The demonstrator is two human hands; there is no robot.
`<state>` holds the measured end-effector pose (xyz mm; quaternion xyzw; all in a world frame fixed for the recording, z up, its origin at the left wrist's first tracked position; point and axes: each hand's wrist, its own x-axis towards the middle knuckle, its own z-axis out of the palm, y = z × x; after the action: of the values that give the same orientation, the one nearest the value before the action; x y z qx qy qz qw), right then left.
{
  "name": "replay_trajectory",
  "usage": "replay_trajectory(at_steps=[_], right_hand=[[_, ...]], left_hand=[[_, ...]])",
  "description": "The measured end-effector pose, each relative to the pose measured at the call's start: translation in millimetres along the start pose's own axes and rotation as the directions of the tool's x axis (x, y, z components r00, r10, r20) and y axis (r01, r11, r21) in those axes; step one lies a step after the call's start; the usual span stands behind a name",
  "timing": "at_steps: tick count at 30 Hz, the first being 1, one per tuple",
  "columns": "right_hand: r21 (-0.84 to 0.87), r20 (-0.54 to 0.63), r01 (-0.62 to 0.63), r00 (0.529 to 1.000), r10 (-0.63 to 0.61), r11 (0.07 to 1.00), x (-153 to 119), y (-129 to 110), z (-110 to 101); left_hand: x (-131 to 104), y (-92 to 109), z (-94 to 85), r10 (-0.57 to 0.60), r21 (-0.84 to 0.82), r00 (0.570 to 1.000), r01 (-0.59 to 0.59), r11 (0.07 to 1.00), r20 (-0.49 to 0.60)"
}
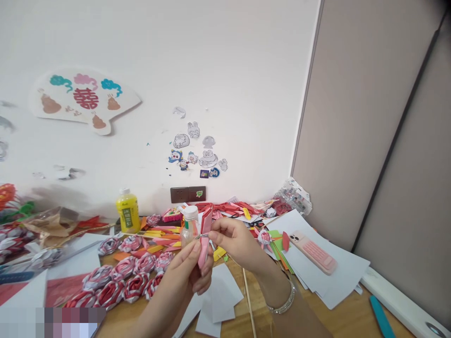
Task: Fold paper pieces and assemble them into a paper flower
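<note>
A folded pink paper piece (205, 225) with a red inner edge stands upright between my two hands. My left hand (190, 265) grips its lower part between thumb and fingers. Around its middle runs a thin silvery wire (203, 236). My right hand (236, 239) is closed in a pinch at the paper's right edge, where the wire is; the fingertips partly hide what they hold. Just behind sits a clear bottle with a white cap (190, 213). Left of my hands lie several red-and-white twisted paper roses (136, 286).
Loose white paper pieces (216, 300) and a thin wooden stick (248, 300) lie below my hands. On the right, a pink phone (313, 251) rests on white sheets (338, 281). A yellow bottle (127, 211) and colourful paper strips (229, 208) line the wall.
</note>
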<state>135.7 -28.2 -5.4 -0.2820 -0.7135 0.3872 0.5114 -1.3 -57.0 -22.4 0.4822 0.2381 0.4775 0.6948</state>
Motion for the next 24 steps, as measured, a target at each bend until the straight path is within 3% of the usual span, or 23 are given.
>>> replay_trajectory(at_steps=[12,16,19,22,24], right_hand=[[0.175,0.003,0.049,0.999,-0.05,0.983,0.1,4.7,5.7],[0.118,-0.005,0.004,1.0,-0.003,0.993,4.5,13.6,5.9],[0.051,-0.052,-0.005,0.999,0.007,0.999,8.0,21.7,3.9],[-0.118,-0.15,0.024,0.988,-0.042,0.993,8.8,24.6,0.6],[-0.256,-0.145,0.052,0.985,-0.091,0.965,7.9,22.6,-2.5]], left_hand=[[-5.3,1.8,0.1,-0.068,-0.111,0.989,0.083,0.99,0.13],[5.4,2.6,-9.9,0.013,0.125,1.0,-0.015,0.992,0.017],[12.8,3.0,-14.7,0.096,0.355,0.991,-0.057,0.933,-0.092],[15.3,3.1,-14.9,0.166,0.461,0.974,-0.079,0.884,-0.152],[15.6,3.2,-14.7,0.193,0.489,0.968,-0.092,0.868,-0.161]])
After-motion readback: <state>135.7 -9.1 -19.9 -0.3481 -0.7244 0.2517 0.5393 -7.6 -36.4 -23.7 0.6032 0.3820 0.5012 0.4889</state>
